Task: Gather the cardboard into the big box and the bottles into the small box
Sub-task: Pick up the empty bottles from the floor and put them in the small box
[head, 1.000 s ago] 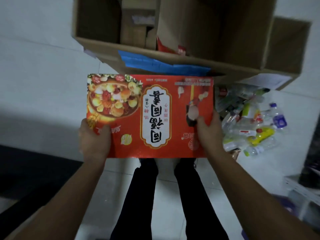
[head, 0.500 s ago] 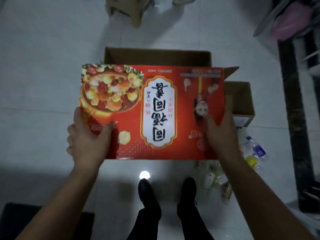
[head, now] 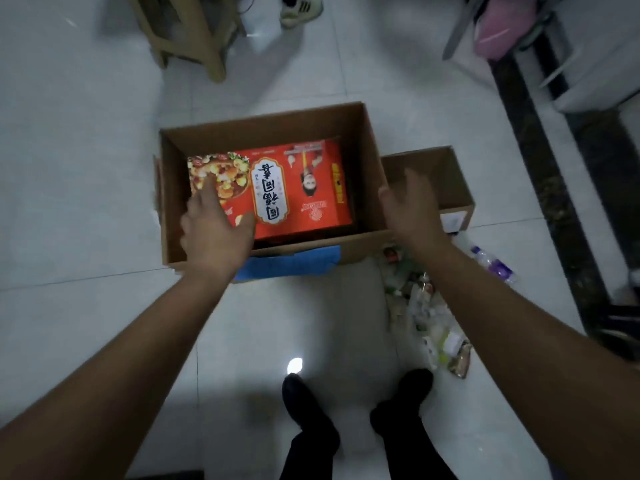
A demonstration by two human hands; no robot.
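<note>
Cardboard [head: 304, 188] lies in the big box [head: 263, 124]; left hand [head: 216, 233] and right hand [head: 412, 206] hover open, empty (step apparently done). Next: grasp bottles [head: 426, 306] for the small box [head: 446, 174].

Glossy white tiled floor [head: 86, 168] with grey grout lines, wooden stool [head: 187, 32] at the far left, dark strip [head: 554, 188] along the right, white furniture [head: 606, 64] beyond it, bright light reflection [head: 294, 365] on the tiles

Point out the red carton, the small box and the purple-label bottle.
red carton [head: 298, 202]: head view, printed top face.
small box [head: 450, 181]: head view, inner far wall.
purple-label bottle [head: 493, 265]: head view, its label.
</note>
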